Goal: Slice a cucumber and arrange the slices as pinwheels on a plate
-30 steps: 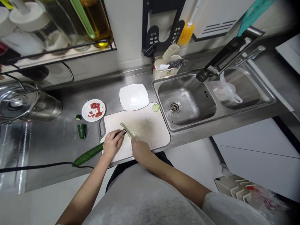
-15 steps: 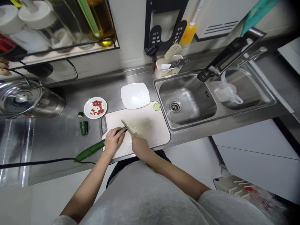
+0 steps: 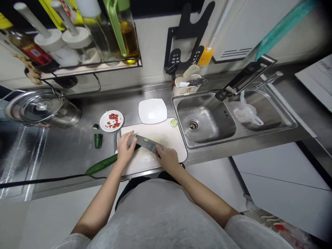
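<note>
My right hand [image 3: 168,159] is closed around the handle of a kitchen knife [image 3: 153,147], whose broad blade is turned flat-side up and points left. One thin cucumber slice [image 3: 146,140] sticks to the blade. Beside the blade's tip, my left hand [image 3: 125,149] has its fingers raised and apart; whether a fingertip touches the metal I cannot tell. Under the knife and left wrist lies a long cucumber [image 3: 102,165], partly hidden, reaching off the white cutting board [image 3: 166,152] to the left. More cucumber slices [image 3: 174,122] sit in the board's far right corner.
Behind the board stands a white plate [image 3: 152,111]; left of it, a small plate [image 3: 103,121] holds chopped red pieces. Two cucumber pieces [image 3: 98,140] lie nearby. A sink [image 3: 207,121] adjoins the board's right. A black cable [image 3: 52,180] crosses the counter's left front.
My left fingers have lifted from the cucumber and spread. The knife has turned from edge-down on the cucumber to flat, with a slice now visible on its blade. The camera view has shifted.
</note>
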{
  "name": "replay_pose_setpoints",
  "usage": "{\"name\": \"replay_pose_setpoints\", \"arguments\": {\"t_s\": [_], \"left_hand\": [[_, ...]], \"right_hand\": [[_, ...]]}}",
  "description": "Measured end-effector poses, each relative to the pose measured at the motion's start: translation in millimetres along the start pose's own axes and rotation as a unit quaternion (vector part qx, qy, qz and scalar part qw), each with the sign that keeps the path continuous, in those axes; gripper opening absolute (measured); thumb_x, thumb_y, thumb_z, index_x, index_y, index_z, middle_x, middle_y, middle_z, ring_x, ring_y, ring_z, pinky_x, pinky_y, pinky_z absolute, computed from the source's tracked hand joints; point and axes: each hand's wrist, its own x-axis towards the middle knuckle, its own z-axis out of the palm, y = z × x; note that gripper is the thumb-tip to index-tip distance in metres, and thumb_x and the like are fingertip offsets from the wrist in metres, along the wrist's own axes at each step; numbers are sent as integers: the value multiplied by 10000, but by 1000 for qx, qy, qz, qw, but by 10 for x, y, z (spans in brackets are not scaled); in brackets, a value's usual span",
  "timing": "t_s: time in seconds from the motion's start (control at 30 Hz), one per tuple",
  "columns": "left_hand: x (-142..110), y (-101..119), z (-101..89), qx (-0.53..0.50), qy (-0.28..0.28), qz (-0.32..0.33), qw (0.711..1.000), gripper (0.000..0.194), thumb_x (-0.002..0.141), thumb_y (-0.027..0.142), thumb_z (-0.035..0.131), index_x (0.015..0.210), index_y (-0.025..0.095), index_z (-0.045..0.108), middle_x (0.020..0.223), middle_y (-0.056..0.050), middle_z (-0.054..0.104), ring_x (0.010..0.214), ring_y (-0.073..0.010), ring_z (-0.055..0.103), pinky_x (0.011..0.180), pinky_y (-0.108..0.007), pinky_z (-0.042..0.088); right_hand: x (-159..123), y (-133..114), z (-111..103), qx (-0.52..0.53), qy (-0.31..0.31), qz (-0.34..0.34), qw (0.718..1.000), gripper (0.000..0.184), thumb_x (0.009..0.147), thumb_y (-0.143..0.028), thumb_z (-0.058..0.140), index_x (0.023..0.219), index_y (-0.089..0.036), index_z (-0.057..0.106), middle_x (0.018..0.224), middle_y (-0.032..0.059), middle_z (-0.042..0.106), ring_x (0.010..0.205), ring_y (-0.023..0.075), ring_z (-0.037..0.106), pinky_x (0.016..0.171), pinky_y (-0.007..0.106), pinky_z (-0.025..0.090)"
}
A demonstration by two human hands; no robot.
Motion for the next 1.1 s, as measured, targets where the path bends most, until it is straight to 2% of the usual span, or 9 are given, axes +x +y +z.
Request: {"name": "replay_pose_setpoints", "arguments": {"t_s": [0.17, 0.27, 0.43, 0.5, 0.57, 0.7, 0.83, 0.93, 1.1], "left_hand": [[335, 142, 59, 22, -198, 16, 980, 308, 849, 445, 589, 1079, 273, 700, 1116, -45, 700, 1086, -249, 588, 1003, -434, 383], [430, 111, 141, -11, -245, -6, 969, 235, 803, 430, 627, 930, 264, 735, 1019, -27, 722, 968, -214, 626, 922, -367, 430], [500, -86, 255, -50, -197, -146, 968, 238, 791, 381, 601, 895, 204, 720, 799, -23, 717, 704, -158, 618, 672, -271, 449], [529, -166, 285, -24, -170, -190, 967, 219, 789, 354, 595, 893, 202, 714, 767, -21, 712, 671, -152, 603, 644, -262, 430], [563, -227, 310, 14, -149, -199, 968, 192, 786, 328, 594, 889, 215, 711, 780, -21, 714, 695, -157, 602, 669, -267, 426], [628, -287, 316, 84, -121, -160, 976, 219, 785, 300, 594, 962, 227, 700, 790, -33, 699, 742, -187, 603, 719, -296, 433], [560, -297, 211, 111, -59, -112, 986, 229, 820, 284, 562, 992, 213, 696, 899, -73, 685, 821, -219, 609, 743, -328, 452], [332, -283, 94, 76, -44, -73, 993, 238, 872, 313, 526, 1005, 216, 698, 934, -68, 678, 808, -201, 614, 763, -334, 471], [-97, -255, 30, 19, -83, 49, 995, 265, 911, 377, 519, 1023, 251, 724, 1028, -58, 688, 978, -200, 621, 901, -354, 479]], "right_hand": [[-21, 113, 43, -25, 16, -33, 999, 508, 949, -311, 464, 1439, -200, 391, 1131, 165, 626, 1034, 250, 580, 859, 339, 370], [-31, 131, 63, -30, 22, -43, 998, 501, 953, -308, 458, 1438, -195, 400, 1118, 162, 628, 1027, 250, 576, 851, 336, 365], [-67, 151, 96, -33, 26, -41, 998, 491, 945, -322, 476, 1418, -199, 422, 1080, 145, 640, 989, 242, 593, 823, 324, 367], [-92, 168, 108, -27, 24, -39, 999, 474, 942, -317, 472, 1398, -193, 439, 1066, 138, 650, 972, 240, 606, 810, 321, 371], [-120, 185, 119, -17, 23, -35, 999, 440, 951, -305, 438, 1374, -184, 456, 1055, 131, 662, 960, 238, 619, 803, 319, 376], [-147, 191, 117, 5, 6, 0, 1000, 392, 989, -262, 307, 1339, -189, 466, 1036, 127, 684, 945, 223, 648, 794, 311, 392], [-119, 117, 73, 53, -32, 50, 997, 394, 998, -257, 262, 1346, -174, 427, 983, 120, 704, 923, 221, 666, 765, 300, 413], [-89, 1, 29, 92, -47, 53, 993, 400, 997, -269, 264, 1352, -160, 412, 958, 116, 708, 914, 234, 667, 753, 304, 423], [-61, -225, -13, 98, -67, 32, 992, 373, 981, -220, 280, 1307, -136, 441, 951, 128, 708, 896, 246, 670, 726, 315, 444]]}}
